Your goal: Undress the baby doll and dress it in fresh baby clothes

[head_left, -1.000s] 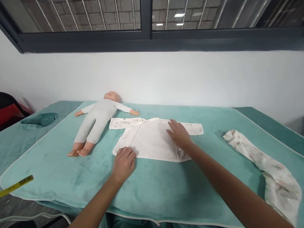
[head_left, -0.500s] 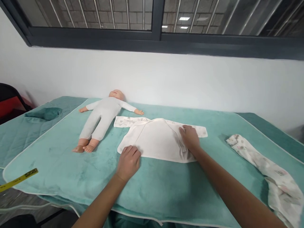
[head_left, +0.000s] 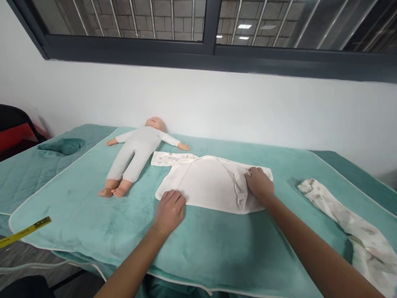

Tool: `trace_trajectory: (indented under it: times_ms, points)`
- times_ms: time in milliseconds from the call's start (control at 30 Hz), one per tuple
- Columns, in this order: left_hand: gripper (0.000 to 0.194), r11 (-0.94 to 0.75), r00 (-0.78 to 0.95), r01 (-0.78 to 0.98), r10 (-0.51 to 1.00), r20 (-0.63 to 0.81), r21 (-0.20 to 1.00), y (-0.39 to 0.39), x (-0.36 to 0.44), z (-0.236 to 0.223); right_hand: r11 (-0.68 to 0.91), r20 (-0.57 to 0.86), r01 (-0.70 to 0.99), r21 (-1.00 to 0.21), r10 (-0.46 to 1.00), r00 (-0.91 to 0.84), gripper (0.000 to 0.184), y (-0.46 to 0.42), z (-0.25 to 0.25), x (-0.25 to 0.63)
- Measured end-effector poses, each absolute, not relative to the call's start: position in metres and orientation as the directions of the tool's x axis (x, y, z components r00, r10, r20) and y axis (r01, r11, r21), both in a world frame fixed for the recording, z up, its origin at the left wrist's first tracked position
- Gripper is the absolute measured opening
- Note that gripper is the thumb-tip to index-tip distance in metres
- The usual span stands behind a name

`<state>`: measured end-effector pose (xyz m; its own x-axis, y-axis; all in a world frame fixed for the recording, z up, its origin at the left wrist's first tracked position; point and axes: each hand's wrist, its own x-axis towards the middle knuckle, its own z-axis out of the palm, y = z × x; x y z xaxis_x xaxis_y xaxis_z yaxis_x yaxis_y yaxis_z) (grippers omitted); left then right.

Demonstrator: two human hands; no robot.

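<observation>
A white baby shirt [head_left: 204,182] lies flat on a teal blanket [head_left: 93,219], its sleeves spread to either side. My left hand [head_left: 169,212] rests at the shirt's lower left hem, with its fingers curled down on the edge. Over on the shirt's right side by the sleeve, my right hand [head_left: 259,185] presses down with its fingers bent on the cloth. A baby doll [head_left: 135,151] in a grey bodysuit lies on its back just left of the shirt.
A patterned white garment [head_left: 347,223] lies crumpled at the right of the blanket. A dark green folded cloth [head_left: 63,145] sits at the far left. A yellow tape measure [head_left: 25,232] pokes in at the lower left. A white wall and a barred window stand behind.
My right hand has slid rightwards across the shirt, from its middle to the right edge by the sleeve. My left hand has stayed at the lower left hem.
</observation>
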<state>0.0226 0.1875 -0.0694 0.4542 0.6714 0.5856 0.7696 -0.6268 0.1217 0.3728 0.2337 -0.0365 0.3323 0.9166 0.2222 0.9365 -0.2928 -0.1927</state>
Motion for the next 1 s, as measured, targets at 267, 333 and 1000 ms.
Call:
trace_trajectory:
  times_ms: [267, 333, 1000]
  points:
    - [0.021, -0.613, 0.440, 0.782, 0.675, 0.593, 0.117, 0.188, 0.024, -0.070, 0.185, 0.280, 0.961, -0.206, 0.952, -0.124, 0.042, 0.267, -0.035, 0.282]
    - [0.020, -0.613, 0.442, 0.782, 0.673, 0.593, 0.113, 0.188, 0.024, -0.070, 0.236, 0.256, 0.948, -0.215, 0.950, -0.178, 0.048, 0.281, -0.042, 0.247]
    - [0.026, -0.616, 0.409, 0.773, 0.665, 0.624, 0.150, 0.189, 0.027, -0.071, 0.188, 0.188, 0.945, -0.269, 0.972, -0.140, 0.071, 0.376, -0.077, 0.178]
